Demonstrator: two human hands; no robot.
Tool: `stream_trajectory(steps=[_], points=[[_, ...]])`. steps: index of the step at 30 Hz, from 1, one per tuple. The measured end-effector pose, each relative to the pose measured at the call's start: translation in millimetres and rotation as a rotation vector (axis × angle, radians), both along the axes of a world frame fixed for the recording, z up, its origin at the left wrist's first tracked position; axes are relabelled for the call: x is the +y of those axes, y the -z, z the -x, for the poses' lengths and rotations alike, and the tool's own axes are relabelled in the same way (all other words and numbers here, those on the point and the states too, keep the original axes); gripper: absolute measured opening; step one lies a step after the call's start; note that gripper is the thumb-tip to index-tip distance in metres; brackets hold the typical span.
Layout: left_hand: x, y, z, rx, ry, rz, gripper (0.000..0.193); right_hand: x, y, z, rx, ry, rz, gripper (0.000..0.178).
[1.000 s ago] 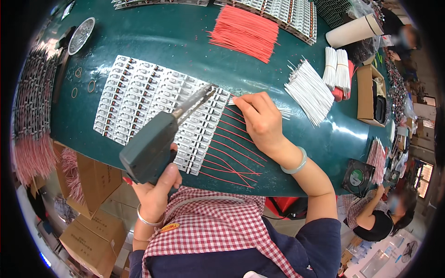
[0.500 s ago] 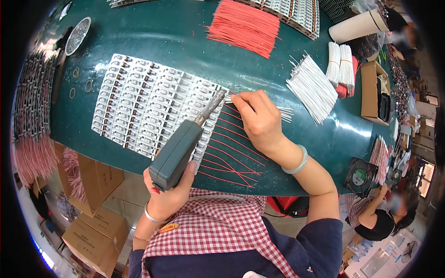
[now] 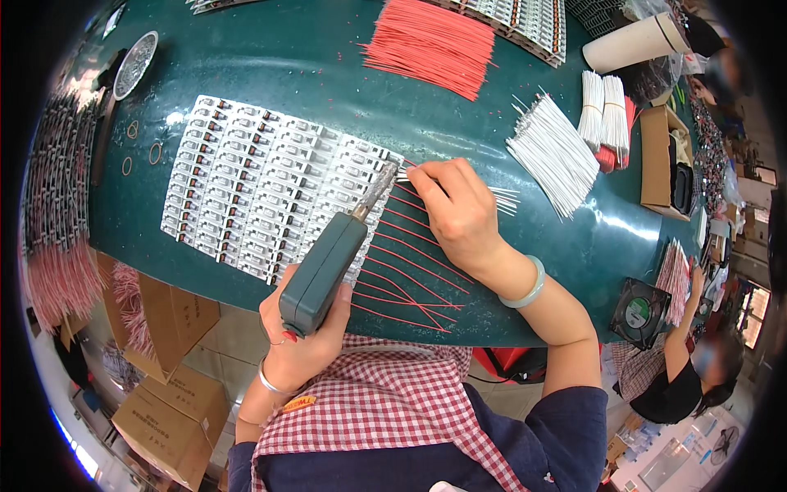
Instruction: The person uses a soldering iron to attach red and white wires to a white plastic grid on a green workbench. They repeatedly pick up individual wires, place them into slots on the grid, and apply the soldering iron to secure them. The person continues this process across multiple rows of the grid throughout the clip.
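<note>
My left hand [image 3: 302, 359] is wrapped round the grip of a dark green soldering gun [image 3: 326, 271]. Its metal tip reaches the upper right corner of a panel of small white circuit boards [image 3: 246, 184]. At that same corner, the fingers of my right hand [image 3: 459, 209] are pinched on thin white wires, whose ends [image 3: 507, 202] stick out beyond the hand. Several red wires [image 3: 414, 252] run from the panel's right edge across the green table. Where the tip meets the board is too small to make out.
Red wires [image 3: 430, 47] lie piled at the back, beside more board panels [image 3: 525, 25]. To the right are loose white wires [image 3: 553, 156], tied white bundles [image 3: 602, 111], a tumbler [image 3: 627, 47], a cardboard box [image 3: 656, 164] and a fan [image 3: 639, 313]. A dish [image 3: 136, 66] stands far left. A co-worker [image 3: 680, 373] sits at right.
My left hand and the soldering gun have shifted slightly right, the tip staying near the panel's corner. My right hand has barely moved. The co-worker at right has raised an arm.
</note>
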State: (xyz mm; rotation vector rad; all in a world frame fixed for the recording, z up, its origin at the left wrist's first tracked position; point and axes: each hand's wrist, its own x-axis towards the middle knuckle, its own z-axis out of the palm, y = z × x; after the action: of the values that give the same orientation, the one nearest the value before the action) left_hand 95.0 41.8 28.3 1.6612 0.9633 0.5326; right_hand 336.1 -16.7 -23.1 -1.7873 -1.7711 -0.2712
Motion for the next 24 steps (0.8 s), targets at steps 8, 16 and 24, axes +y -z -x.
stream_trajectory(steps=[8, 16, 24], points=[[0.7, 0.1, -4.7, -0.018, 0.033, -0.086, 0.017, 1.4, 1.0, 2.1, 0.044, 0.017, -0.033, 0.033], [0.3, -3.7, -6.9, -0.012, 0.069, -0.207, 0.016, 0.1, 0.4, 0.7, 0.014, 0.004, -0.005, 0.026], [-3.7, -3.6, -8.9, 0.025, 0.054, -0.165, 0.014, 1.0, 0.2, 1.0, 0.018, 0.012, -0.016, 0.027]])
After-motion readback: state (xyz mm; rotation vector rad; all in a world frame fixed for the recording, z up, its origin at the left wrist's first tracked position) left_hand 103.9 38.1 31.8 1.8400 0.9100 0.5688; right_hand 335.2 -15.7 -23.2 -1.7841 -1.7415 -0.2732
